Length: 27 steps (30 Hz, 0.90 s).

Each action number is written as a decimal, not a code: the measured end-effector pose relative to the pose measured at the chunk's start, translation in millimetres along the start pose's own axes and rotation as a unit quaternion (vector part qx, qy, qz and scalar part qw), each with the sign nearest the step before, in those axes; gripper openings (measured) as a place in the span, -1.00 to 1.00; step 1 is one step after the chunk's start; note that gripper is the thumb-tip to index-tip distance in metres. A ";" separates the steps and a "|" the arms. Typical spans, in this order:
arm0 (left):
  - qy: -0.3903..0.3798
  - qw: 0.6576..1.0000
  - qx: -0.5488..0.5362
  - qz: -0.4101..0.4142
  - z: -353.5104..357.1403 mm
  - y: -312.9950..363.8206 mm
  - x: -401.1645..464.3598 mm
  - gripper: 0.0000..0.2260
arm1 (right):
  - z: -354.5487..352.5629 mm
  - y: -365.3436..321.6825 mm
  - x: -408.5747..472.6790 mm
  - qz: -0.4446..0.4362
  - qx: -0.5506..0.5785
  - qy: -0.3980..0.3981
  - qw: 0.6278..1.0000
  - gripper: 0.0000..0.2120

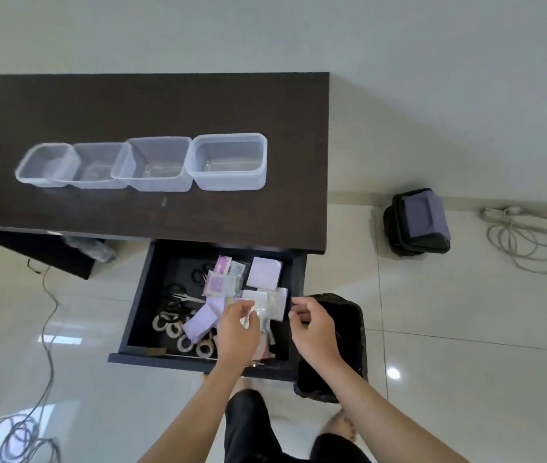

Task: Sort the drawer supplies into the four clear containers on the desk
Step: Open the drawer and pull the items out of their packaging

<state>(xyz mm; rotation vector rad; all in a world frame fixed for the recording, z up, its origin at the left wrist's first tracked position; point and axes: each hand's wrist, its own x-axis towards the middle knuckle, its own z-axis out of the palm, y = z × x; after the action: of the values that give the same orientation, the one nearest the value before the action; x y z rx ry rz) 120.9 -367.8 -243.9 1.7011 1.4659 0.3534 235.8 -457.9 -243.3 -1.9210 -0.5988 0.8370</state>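
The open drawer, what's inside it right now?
The drawer holds black-handled scissors, tape rolls, lilac paper pads and small clear packets. The left hand and right hand cover its front right corner.

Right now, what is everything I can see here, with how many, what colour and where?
Clear plastic containers: four, in a row on the desk.
Dark wooden desk: one, against the wall.
Open dark drawer: one, under the desk's right end.
Black-handled scissors: several, drawer's left side.
Pale tape rolls: several, drawer's front left.
Lilac paper pads: several, in the drawer.
Black bin: one, right of the drawer.
Left hand: pinches a clear packet.
Right hand: fingers curled over the drawer's right edge.
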 end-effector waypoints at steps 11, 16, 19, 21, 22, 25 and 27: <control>-0.180 0.952 0.235 0.070 -56.4 -44.6 130.9 -0.48 | 105.4 -8.5 24.4 0.140 -0.205 -0.012 0.969 -0.31; -0.253 0.931 0.258 0.046 -48.0 -42.6 176.5 -0.43 | 126.6 -3.7 35.9 0.201 -0.271 -0.012 0.941 -0.09; -0.289 0.921 0.262 0.022 -40.3 -46.9 189.4 -0.41 | 135.4 -2.1 41.8 0.225 -0.297 -0.016 0.928 -0.08; -0.293 0.920 0.261 0.012 -36.8 -51.3 192.4 -0.42 | 139.9 0.1 45.3 0.229 -0.308 -0.008 0.923 -0.09; -0.286 0.922 0.260 0.011 -35.4 -53.3 193.1 -0.44 | 141.3 1.9 47.0 0.229 -0.309 -0.004 0.923 -0.09; -0.242 0.932 0.269 0.024 -34.0 -55.1 193.3 -0.55 | 142.4 8.1 50.1 0.234 -0.276 -0.003 0.932 -0.11; -0.204 0.935 0.286 0.041 -33.8 -55.3 191.5 -0.62 | 140.6 11.1 51.2 0.231 -0.234 -0.002 0.944 -0.15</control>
<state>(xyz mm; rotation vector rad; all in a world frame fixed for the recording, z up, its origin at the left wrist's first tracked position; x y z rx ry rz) 113.2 -181.3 -321.7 2.1317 1.2489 -0.4123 163.3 -348.9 -316.7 -2.5556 -0.3689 1.0568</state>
